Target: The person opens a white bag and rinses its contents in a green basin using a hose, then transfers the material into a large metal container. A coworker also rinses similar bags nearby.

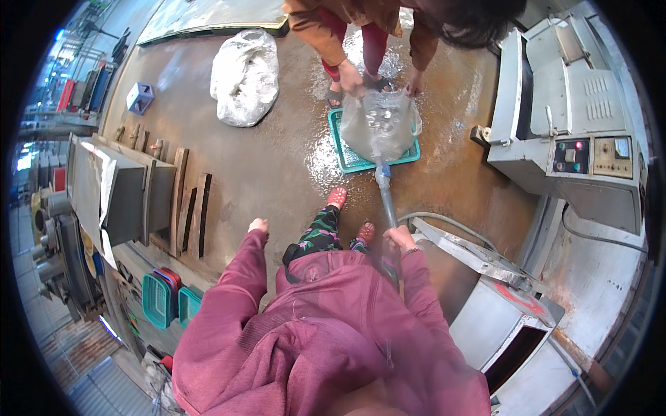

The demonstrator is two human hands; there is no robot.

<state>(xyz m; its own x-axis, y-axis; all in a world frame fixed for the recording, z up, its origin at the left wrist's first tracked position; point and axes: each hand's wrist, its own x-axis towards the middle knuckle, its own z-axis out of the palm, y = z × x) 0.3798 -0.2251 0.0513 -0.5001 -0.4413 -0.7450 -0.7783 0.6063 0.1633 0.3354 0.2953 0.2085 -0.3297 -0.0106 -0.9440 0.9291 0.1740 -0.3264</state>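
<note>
My right hand (399,238) is closed around the near end of a grey hose (390,208). A blue fitting (383,176) sits along the hose, and its far end reaches the clear plastic bag (380,123). That bag stands in a teal plastic basket (345,157) on the wet floor. Another person's two hands (352,80) hold the bag up by its upper edges. What is inside the bag is hard to make out. My left hand (259,227) hangs off to my left, fingers curled in, with nothing visible in it.
A grey machine with a control panel (571,156) stands at right. Nearer is a white metal cabinet (496,322). A pale plastic sack (244,78) and a small bluish stool (140,98) sit far left. Wooden boards (187,208) and teal baskets (157,301) are at left.
</note>
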